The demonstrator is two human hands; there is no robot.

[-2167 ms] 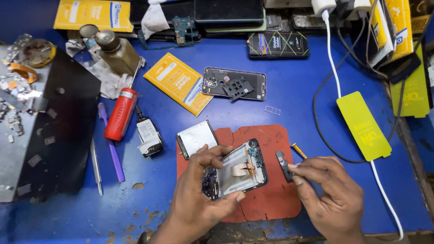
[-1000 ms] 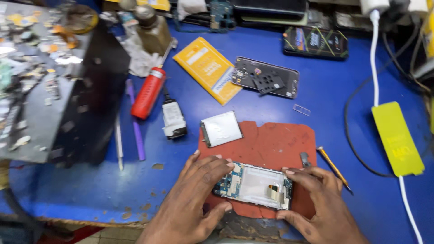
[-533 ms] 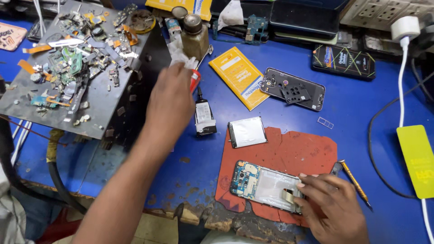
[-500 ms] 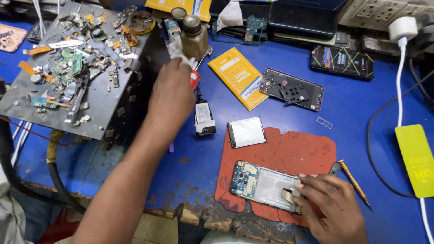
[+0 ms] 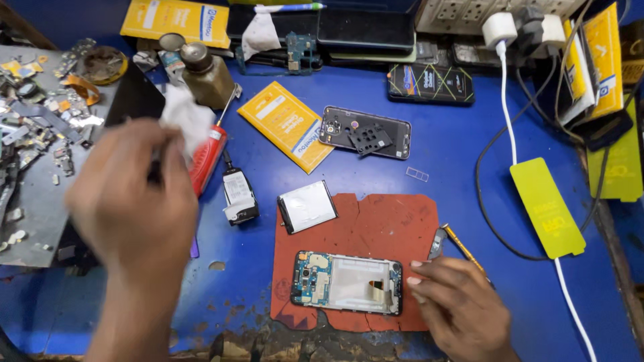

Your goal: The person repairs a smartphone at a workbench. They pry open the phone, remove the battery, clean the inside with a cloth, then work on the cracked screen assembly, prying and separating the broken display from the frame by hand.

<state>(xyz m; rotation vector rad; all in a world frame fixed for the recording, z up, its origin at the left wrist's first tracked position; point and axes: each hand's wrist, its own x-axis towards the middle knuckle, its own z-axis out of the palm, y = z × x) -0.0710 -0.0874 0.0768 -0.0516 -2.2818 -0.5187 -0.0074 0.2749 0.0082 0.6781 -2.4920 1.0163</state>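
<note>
While the opened phone frame with its bare green circuit board (image 5: 347, 283) lies flat on the red mat (image 5: 376, 228), its right edge is steadied by the right hand (image 5: 456, 305), fingers pressed down. A soft white cloth (image 5: 184, 117) seems pinched in the blurred left hand (image 5: 134, 194). The frame is judged light, stiff and fragile; it is best gripped by the edges.

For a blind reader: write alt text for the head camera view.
The left hand lifts a white tissue above a blue workbench, while the right hand steadies an opened phone on a red mat.
</note>
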